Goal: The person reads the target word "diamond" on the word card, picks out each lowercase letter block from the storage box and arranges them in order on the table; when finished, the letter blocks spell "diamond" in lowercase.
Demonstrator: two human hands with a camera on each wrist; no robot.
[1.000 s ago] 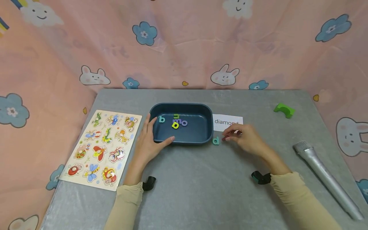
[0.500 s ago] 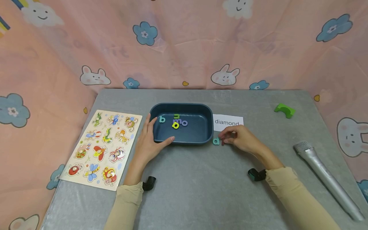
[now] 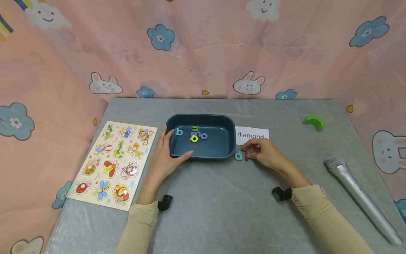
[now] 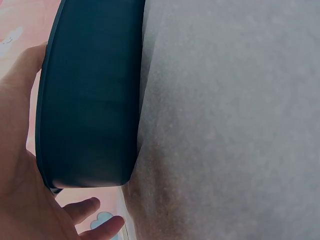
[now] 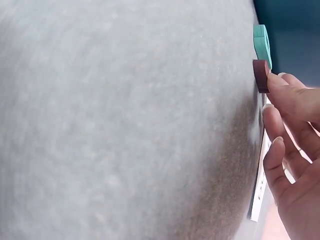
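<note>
Since a second ago, the right hand (image 3: pixel 265 153) has shifted slightly leftward and lower, bringing the dark red piece (image 5: pixel 260 76) in close beside the teal d (image 5: pixel 259 40) on the tabletop (image 3: pixel 215 204). The two now sit next to each other, the dark red one on the d's right, both under the lower left part of the white card (image 3: pixel 252 130) that reads "diamond". By my judgement, a second letter is being added to a row, though fingers hide too much of the dark piece to tell its letter.

The right hand pinches that piece at thumb and fingertip, and it looks to have reached the tabletop. The left hand (image 3: pixel 163 160) has not moved: fingers spread at the left end of the navy tray (image 3: pixel 222 141), thumb along the near rim, likely steadying it. The hands are well apart.

Inside the tray lie a teal b (image 3: pixel 178 131), a green letter (image 3: pixel 195 127), a yellow letter (image 3: pixel 194 136) and purple letters (image 3: pixel 198 134), so most letters remain unplaced.
</note>
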